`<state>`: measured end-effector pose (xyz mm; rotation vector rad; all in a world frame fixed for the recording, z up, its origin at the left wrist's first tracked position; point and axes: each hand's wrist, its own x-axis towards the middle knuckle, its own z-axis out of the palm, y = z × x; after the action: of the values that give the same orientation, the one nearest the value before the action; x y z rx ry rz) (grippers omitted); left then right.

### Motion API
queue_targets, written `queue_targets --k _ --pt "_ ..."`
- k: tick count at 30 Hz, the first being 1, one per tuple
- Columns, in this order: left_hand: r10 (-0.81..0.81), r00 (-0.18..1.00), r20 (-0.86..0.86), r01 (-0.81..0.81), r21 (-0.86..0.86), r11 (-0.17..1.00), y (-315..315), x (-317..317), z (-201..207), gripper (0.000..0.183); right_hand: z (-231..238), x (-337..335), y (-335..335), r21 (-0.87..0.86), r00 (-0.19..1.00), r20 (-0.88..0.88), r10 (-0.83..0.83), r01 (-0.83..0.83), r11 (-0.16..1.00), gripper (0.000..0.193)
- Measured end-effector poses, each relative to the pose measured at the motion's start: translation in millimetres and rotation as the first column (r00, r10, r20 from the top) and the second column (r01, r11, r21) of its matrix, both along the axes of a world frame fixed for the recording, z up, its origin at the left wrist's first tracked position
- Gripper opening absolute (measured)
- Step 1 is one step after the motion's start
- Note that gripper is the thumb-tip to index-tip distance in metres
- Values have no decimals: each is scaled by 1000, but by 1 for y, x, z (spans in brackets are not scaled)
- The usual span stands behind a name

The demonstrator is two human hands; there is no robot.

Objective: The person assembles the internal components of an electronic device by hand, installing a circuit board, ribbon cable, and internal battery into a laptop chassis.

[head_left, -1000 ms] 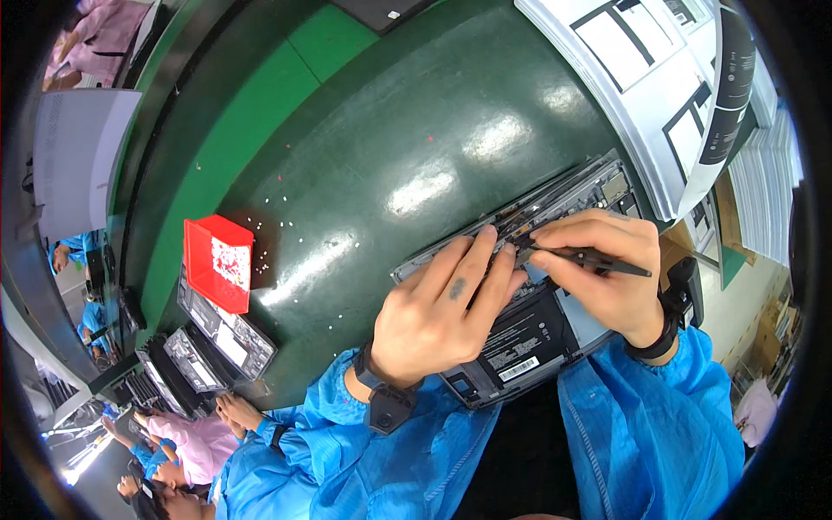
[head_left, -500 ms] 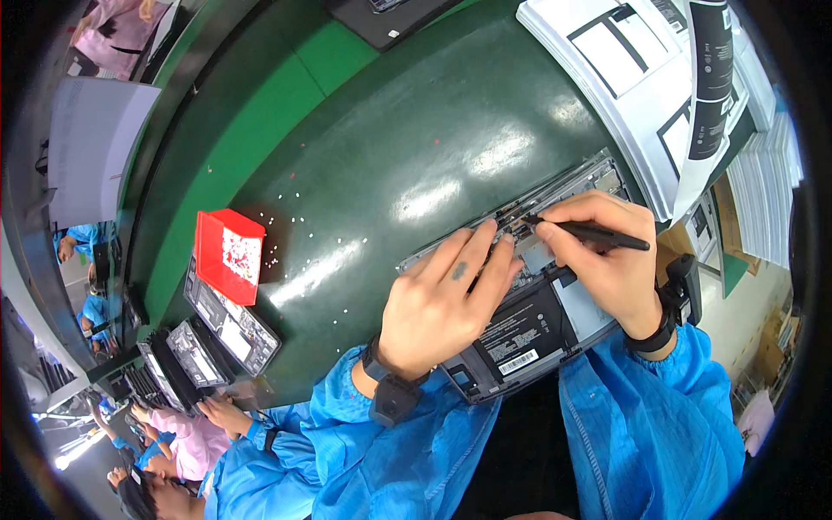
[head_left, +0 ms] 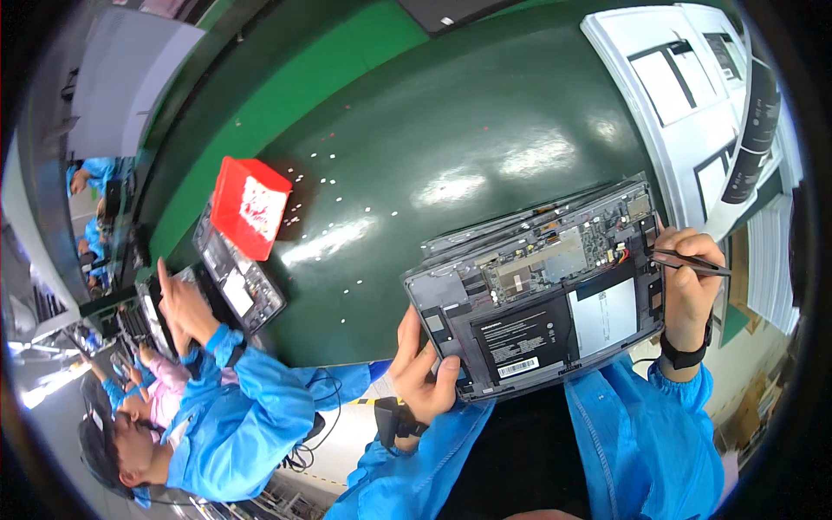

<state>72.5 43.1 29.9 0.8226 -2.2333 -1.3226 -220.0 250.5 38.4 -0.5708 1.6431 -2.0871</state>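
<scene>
Near: two hands, one left (head_left: 420, 368) and one right (head_left: 689, 290), one tweezers (head_left: 718, 270), one laptop base (head_left: 555, 256). Left: one red bin (head_left: 230, 192), over a dozen loose white bits (head_left: 322, 180), at least one more base (head_left: 265, 303), at least two co-workers (head_left: 247, 373). Far right: one panel stack (head_left: 693, 130).

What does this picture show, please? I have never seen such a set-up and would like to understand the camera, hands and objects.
There is no robot: a person works barehanded. The wide fisheye camera sits on that person's head and looks down. The left hand grips the left edge of an opened laptop base; the right hand holds dark tweezers beside its right edge. On the green table, a red bin contains small white pieces, with more scattered nearby. At right is a stack of white sheets.
</scene>
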Motion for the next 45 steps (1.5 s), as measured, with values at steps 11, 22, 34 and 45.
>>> queue_targets --k 11,22,34,45 --pt "480 847 -229 -348 444 826 -136 -70 51 42 26 29 -61 -81 999 39 39 -35 996 21" --pt "667 740 80 -598 -375 708 -438 -118 6 38 13 46 -39 145 949 -297 109 -69 987 19" --pt "-288 918 274 386 -785 485 -238 -311 -2 44 10 35 -40 129 945 -306 117 -80 988 21" --pt "-86 964 250 246 -731 637 -231 -292 -24 33 11 36 -34 139 967 -219 134 -105 985 21"
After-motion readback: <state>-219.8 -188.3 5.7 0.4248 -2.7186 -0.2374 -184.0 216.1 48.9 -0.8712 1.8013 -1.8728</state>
